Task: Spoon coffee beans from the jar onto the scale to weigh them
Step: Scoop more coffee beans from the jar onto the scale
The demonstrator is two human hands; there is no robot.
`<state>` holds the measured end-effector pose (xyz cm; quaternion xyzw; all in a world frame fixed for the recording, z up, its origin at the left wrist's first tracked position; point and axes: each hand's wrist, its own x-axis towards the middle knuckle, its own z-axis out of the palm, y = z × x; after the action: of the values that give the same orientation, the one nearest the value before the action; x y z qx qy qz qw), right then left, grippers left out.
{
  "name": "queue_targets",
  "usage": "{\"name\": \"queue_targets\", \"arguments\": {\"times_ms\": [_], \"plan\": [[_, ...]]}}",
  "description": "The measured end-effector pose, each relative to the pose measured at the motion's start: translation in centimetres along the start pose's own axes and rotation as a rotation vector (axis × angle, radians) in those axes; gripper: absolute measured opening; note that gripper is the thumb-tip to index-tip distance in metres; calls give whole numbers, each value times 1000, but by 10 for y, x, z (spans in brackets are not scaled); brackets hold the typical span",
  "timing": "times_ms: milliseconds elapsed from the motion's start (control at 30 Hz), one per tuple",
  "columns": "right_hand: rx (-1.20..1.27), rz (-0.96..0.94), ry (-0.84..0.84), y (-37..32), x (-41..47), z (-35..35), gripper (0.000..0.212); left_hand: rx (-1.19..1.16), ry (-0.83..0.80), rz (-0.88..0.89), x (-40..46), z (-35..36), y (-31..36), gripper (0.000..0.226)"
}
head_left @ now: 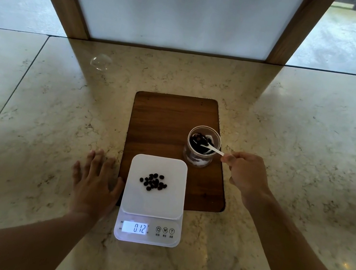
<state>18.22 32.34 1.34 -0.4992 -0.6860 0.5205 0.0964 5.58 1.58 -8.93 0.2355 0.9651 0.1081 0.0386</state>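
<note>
On the counter (36, 112) lies a cutting board (162, 127), running away from the viewer. The kitchen scale (152, 201) sits at the board's near left corner, its platform over the board and its display end out on the counter. A small heap of coffee beans (153, 181) lies on the platform. Behind and to the right of the scale, on the board's right side, stands the jar (202, 146), beans inside. A spoon (213, 149) dips into the jar from the right, its handle in the right hand (245, 173) just beside the jar. The left hand (94, 184) lies flat on the counter, just left of the scale. A window frame (72, 1) stands behind the counter.
</note>
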Motion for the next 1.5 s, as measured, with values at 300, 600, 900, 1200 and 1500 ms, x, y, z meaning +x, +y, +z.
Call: {"name": "queue_targets", "arguments": {"times_ms": [300,600,900,1200,1500], "plan": [[13,-77,-21,-1,-7,-10,25,5,12,-1,1,1,-1,69],[-85,-200,-219,-2,-33,-7,22,-14,9,-5,0,0,1,72],[-161,-171,-344,19,-56,20,22,12,10,-5,1,3,-1,69],[-228,-212,-288,37,-61,33,17,16,13,4,1,4,-2,69],[-141,-300,-264,46,-66,34,17,10,19,11,2,8,-5,64]]}}
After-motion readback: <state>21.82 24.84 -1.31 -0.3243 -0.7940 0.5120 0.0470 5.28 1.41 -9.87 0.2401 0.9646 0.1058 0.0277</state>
